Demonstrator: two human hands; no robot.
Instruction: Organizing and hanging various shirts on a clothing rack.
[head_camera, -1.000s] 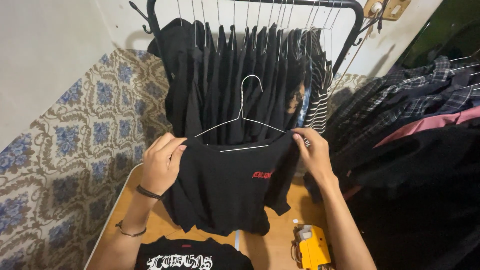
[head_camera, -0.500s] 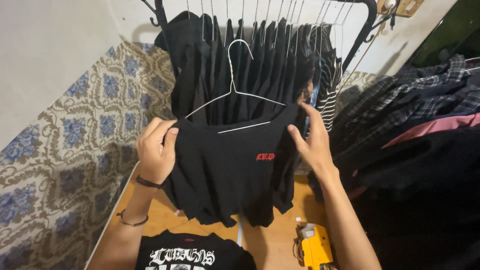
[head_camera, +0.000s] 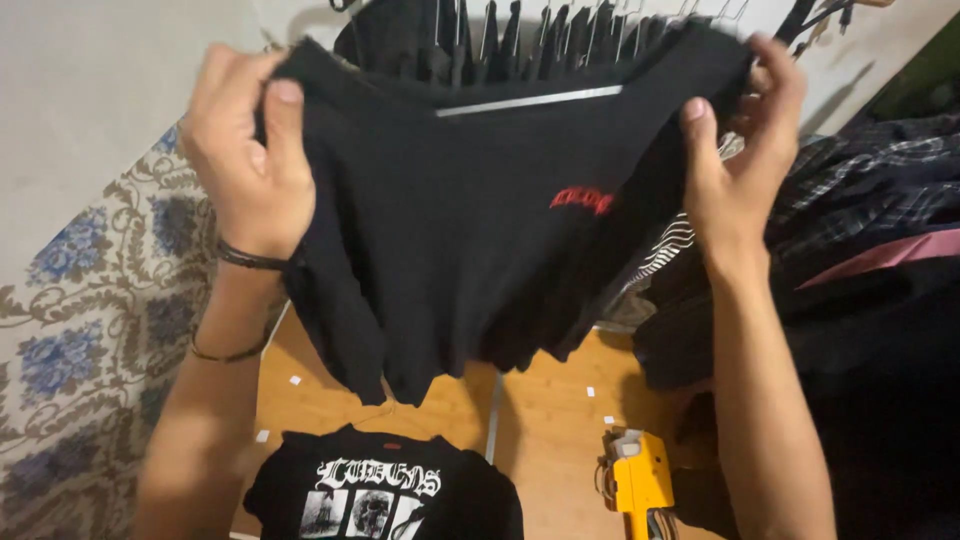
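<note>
Across the left side of the frame I see the patterned wall covering (head_camera: 90, 330), floral blue and beige below a plain pale wall, and along the bottom centre the wooden floor (head_camera: 540, 410) with small white scraps on it. On the right lies a dark heap of clothes (head_camera: 870, 280), with plaid on top and a pink strip running through it. Filling the centre and top of the frame is the black T-shirt (head_camera: 470, 230), held up wide by its shoulders, with small red lettering on its chest and its hem hanging loose above the floor. A pale wire hanger bar (head_camera: 530, 100) shows at its neckline, and behind it a row of black garments (head_camera: 520, 30) hangs on a rack along the top edge. My left hand (head_camera: 240, 150), in the upper left, has its grip closed on the shirt's shoulder, thumb pressed on the front of the cloth, with a dark band at the wrist. My right hand (head_camera: 745, 150), in the upper right, pinches the other shoulder the same way. At the bottom centre lies a second black shirt (head_camera: 385, 490) with a white print. Just right of it stands a small yellow tool (head_camera: 640, 480).
</note>
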